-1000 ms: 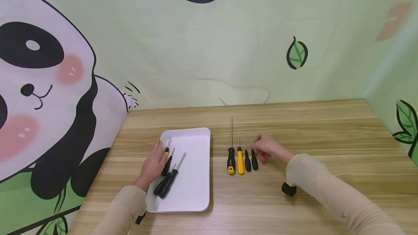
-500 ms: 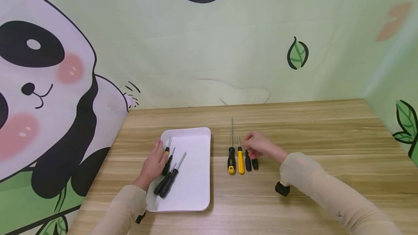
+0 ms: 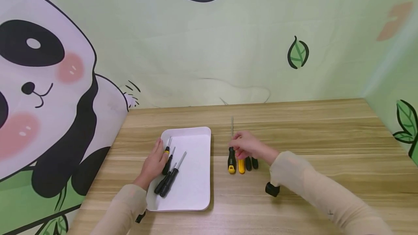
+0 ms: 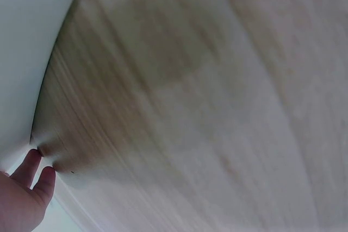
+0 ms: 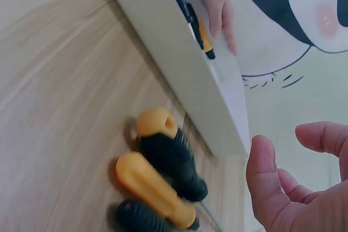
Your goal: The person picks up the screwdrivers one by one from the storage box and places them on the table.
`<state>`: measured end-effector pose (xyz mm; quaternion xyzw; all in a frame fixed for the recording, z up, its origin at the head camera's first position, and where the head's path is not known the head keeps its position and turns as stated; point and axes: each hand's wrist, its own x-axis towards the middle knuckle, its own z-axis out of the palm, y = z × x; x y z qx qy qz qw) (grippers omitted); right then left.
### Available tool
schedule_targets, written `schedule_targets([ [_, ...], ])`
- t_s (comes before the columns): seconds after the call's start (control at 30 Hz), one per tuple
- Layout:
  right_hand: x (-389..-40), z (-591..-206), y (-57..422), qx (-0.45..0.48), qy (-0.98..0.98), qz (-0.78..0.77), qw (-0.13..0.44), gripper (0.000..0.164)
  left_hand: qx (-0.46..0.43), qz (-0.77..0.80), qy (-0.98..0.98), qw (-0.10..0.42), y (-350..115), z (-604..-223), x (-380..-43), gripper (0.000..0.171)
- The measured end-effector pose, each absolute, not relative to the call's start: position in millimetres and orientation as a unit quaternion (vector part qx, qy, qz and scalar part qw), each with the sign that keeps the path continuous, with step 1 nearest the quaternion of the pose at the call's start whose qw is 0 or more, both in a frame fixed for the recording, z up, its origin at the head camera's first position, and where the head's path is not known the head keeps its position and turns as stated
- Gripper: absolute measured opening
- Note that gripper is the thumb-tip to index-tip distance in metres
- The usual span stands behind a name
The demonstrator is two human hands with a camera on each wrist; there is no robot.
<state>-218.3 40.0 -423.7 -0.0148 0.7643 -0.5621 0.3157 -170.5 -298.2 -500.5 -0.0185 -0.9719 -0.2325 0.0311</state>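
My left hand (image 3: 151, 166) holds the left side of a white tray (image 3: 196, 198), thumb over the rim and fingers (image 4: 46, 180) against the outer wall. Inside the tray, beside that hand, lie several screwdrivers (image 3: 169, 183), mostly black-handled. My right hand (image 3: 246, 146) hovers over a row of screwdrivers on the table, thumb and fingertips apart with nothing between them. It is nearest the long black-and-yellow screwdriver (image 3: 232, 160) and the yellow screwdriver (image 3: 241, 166), whose shaft it hides. Two small black screwdrivers (image 3: 248, 164) lie right of these, their shafts hidden too.
The wooden table (image 3: 310, 126) extends to a cloth backdrop (image 3: 163, 46) printed with a panda and leaves. The tray's raised rim stands left of the screwdriver row, with a strip of table between them.
My right hand has moved left along the row, from the rightmost black screwdriver to above the yellow and long ones. The screwdrivers and my left hand stay in place.
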Motion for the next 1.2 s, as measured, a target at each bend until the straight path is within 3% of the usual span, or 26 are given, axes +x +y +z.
schedule_targets([
  [0.53, -201.4, -407.3, 10.0, -0.054, 0.732, -0.593, 0.33, 0.033, -0.018, -0.233, -0.972, 0.034, -298.7, -500.3, -170.3, 0.056],
  [1.2, -188.9, -420.9, -35.5, -0.062, 0.698, -0.619, 0.355, 0.03, -0.019, -0.231, -0.972, 0.031, -298.1, -499.2, -170.1, 0.054],
])
